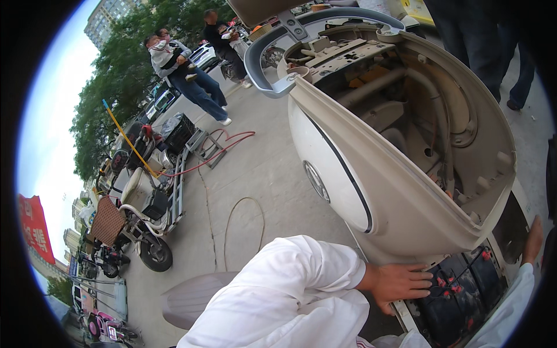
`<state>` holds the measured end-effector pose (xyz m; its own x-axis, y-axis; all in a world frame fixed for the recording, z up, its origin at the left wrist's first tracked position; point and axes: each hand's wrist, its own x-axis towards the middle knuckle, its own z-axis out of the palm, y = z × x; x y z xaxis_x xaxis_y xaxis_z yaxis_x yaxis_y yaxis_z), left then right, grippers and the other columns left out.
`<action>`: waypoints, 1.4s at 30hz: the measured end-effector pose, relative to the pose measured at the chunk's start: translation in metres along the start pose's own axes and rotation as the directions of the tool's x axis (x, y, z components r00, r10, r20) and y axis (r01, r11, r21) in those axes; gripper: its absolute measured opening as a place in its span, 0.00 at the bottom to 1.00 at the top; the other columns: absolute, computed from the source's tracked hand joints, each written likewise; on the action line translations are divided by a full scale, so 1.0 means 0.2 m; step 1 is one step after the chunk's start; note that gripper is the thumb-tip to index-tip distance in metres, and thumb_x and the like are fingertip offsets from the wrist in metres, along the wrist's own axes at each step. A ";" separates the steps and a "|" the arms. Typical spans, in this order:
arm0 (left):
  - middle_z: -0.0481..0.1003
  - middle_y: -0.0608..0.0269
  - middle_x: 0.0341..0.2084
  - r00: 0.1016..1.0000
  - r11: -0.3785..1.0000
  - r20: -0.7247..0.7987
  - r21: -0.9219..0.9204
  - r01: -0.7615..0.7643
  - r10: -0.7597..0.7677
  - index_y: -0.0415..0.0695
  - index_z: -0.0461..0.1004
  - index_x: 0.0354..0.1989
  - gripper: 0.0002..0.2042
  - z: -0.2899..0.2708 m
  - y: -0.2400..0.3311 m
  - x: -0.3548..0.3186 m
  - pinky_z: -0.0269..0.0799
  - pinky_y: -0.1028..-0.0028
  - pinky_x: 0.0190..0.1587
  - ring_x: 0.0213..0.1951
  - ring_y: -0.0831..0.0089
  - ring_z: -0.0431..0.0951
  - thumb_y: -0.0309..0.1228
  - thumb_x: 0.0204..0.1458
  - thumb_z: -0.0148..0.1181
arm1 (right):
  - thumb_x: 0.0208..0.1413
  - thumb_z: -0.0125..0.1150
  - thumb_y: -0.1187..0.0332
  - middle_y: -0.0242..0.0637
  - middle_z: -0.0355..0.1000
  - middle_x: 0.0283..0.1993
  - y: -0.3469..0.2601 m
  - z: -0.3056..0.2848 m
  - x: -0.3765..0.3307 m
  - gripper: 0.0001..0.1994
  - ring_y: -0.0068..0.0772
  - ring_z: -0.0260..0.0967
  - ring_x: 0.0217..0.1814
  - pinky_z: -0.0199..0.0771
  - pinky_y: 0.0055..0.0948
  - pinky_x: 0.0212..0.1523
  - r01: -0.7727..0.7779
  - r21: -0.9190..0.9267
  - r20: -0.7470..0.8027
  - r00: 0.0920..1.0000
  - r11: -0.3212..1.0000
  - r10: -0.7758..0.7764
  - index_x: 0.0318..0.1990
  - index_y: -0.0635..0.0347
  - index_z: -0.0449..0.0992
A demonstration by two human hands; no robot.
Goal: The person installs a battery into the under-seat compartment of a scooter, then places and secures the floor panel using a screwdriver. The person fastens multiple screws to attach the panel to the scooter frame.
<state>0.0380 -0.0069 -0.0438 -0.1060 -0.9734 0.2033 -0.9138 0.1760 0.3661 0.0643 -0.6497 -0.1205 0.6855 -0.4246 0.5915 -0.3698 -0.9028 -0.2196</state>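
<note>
A scooter's beige body shell (371, 168) stands in front of me, its top uncovered so that the frame tubes and wiring inside show. At its near end lie black batteries (458, 290) with red terminals and cables. My left hand (400, 284) lies flat, fingers stretched, on the edge beside the batteries, just under the shell's lower rim. On the other side of the batteries, my right hand (532, 240) rests against the scooter's right edge, seen from its side with fingers extended. Neither hand appears to hold anything.
A grey grab rail (264, 66) curves round the shell's far end. A grey-brown seat (194, 298) is left of my arm. Parked scooters (142, 200), a red hose (217, 152) and a thin cable loop (243, 200) are leftward. People (194, 78) stand beyond; someone's dark-trousered legs (478, 46) are far right.
</note>
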 end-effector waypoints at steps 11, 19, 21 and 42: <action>0.61 0.42 0.69 1.000 0.999 -0.029 0.033 -0.003 0.004 0.39 0.59 0.72 0.49 -0.05 0.02 0.01 0.47 0.41 0.73 0.72 0.44 0.57 0.58 0.44 0.65 | 0.60 0.46 0.85 0.52 0.77 0.51 -0.91 -1.10 0.04 0.21 0.58 0.75 0.55 0.74 0.45 0.53 -0.076 -0.068 -0.301 0.952 0.995 0.052 0.60 0.60 0.70; 0.58 0.43 0.72 0.974 0.922 -0.186 -0.384 0.053 -0.133 0.37 0.58 0.73 0.38 -0.35 0.18 0.25 0.48 0.52 0.74 0.74 0.44 0.55 0.43 0.56 0.60 | 0.52 0.57 0.86 0.50 0.78 0.49 -1.55 -1.63 -0.34 0.20 0.59 0.74 0.53 0.74 0.47 0.52 -0.174 0.120 -0.584 0.784 0.977 0.211 0.53 0.61 0.73; 0.54 0.44 0.75 0.943 0.749 -0.291 -0.658 -0.076 -0.160 0.34 0.51 0.76 0.35 -0.50 0.24 0.35 0.50 0.56 0.74 0.75 0.52 0.55 0.44 0.66 0.48 | 0.52 0.59 0.86 0.48 0.78 0.50 -1.67 -1.70 -0.44 0.21 0.56 0.74 0.54 0.74 0.45 0.53 -0.197 0.107 -0.599 0.769 0.974 0.222 0.53 0.60 0.73; 0.80 0.62 0.34 0.680 0.475 -0.291 -0.875 0.097 -0.673 0.37 0.78 0.49 0.13 -1.45 0.35 0.28 0.76 0.75 0.38 0.34 0.72 0.80 0.28 0.59 0.56 | 0.54 0.60 0.75 0.47 0.64 0.59 -2.15 -1.45 -1.29 0.26 0.48 0.64 0.58 0.67 0.50 0.60 -0.013 -0.022 -0.639 0.769 1.000 -0.004 0.62 0.63 0.66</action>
<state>0.0825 -0.0074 0.2563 0.6574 -0.7372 0.1559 -0.1016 0.1182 0.9878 -0.1360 -0.1324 0.0465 0.1273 -0.2795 0.9517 -0.3925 -0.8953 -0.2105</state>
